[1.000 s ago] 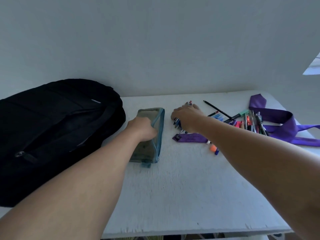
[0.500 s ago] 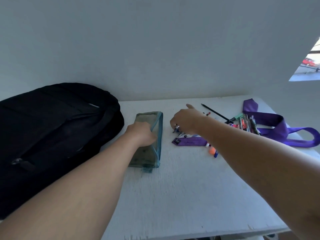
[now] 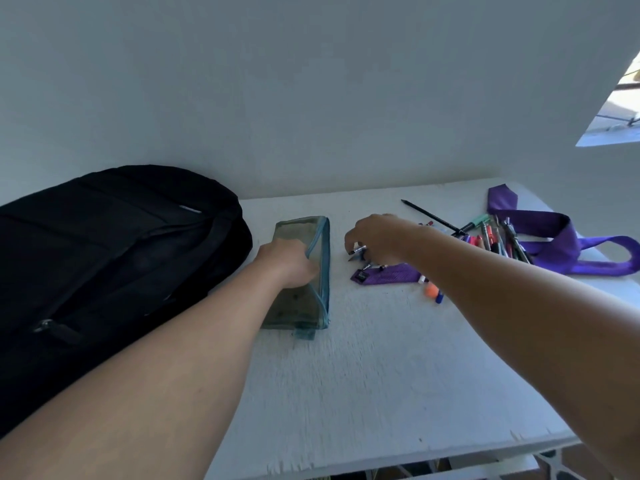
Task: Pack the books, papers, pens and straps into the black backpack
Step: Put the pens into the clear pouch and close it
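Left hand [image 3: 289,263] gripping the upper lip of a translucent green zip pouch [image 3: 303,271], apparently to prop its mouth wide for loading. Right hand [image 3: 377,239], fingers curled, pinching a small bunch of pens [image 3: 360,254] just beside the pouch, tips angled toward the opening, seemingly about to be fed in. Black backpack [image 3: 104,258] lying flat at the left of the white table [image 3: 381,375], near the pouch, presumably kept within reach to receive it once filled; whether any pocket is unzipped, impossible to tell. Short purple strap [image 3: 384,273] under the right wrist, with an orange cap [image 3: 431,291] and a blue pen tip close by. Main heap of pens and markers [image 3: 495,237] well to the right, a black pencil [image 3: 429,216] behind it, long purple strap [image 3: 561,244] looped at the far edge. No books or papers in sight.

Compared with half a second ago: right hand nearer the pouch, raised finger now tucked down onto the pens; left hand's hold on the pouch unchanged.
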The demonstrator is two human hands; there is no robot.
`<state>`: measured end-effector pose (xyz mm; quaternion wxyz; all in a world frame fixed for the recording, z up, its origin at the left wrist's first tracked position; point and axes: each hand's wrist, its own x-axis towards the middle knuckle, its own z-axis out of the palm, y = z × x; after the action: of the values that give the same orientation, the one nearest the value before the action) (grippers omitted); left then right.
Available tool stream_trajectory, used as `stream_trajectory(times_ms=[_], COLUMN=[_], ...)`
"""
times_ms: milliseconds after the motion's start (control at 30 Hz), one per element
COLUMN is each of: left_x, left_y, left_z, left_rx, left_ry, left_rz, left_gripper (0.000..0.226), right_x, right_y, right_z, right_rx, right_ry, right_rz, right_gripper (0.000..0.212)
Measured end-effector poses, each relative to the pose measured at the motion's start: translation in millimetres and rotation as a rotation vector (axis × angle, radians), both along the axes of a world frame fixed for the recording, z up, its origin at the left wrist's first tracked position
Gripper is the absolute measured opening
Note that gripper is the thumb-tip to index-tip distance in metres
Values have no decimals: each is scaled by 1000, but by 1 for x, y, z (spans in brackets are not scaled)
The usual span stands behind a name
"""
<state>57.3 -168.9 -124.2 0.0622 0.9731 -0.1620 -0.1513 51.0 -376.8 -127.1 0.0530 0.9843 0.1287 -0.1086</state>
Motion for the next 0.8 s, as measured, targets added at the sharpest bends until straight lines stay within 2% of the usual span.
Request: stream_trajectory(times_ms=[133, 300, 533, 700, 800], left_x=[2, 4, 1, 1, 2], left_y=[0, -4, -6, -3, 2], left_z=[0, 0, 0, 1, 2], left_rx=[8, 35, 44, -14, -71], left_ry=[-3, 6, -22, 22, 72], left_rz=[15, 35, 80, 150, 177], left_gripper=[24, 24, 32, 33, 33], right_x=[3, 2, -5, -11, -19], right_y=[4, 4, -7, -9, -8], right_z=[3, 10, 21, 27, 32], right_rx=[-46, -36, 207, 381, 457], right_ry=[40, 84, 163, 45, -124], right_rz=[19, 67, 79, 64, 70], right_gripper=[42, 29, 25, 12, 4])
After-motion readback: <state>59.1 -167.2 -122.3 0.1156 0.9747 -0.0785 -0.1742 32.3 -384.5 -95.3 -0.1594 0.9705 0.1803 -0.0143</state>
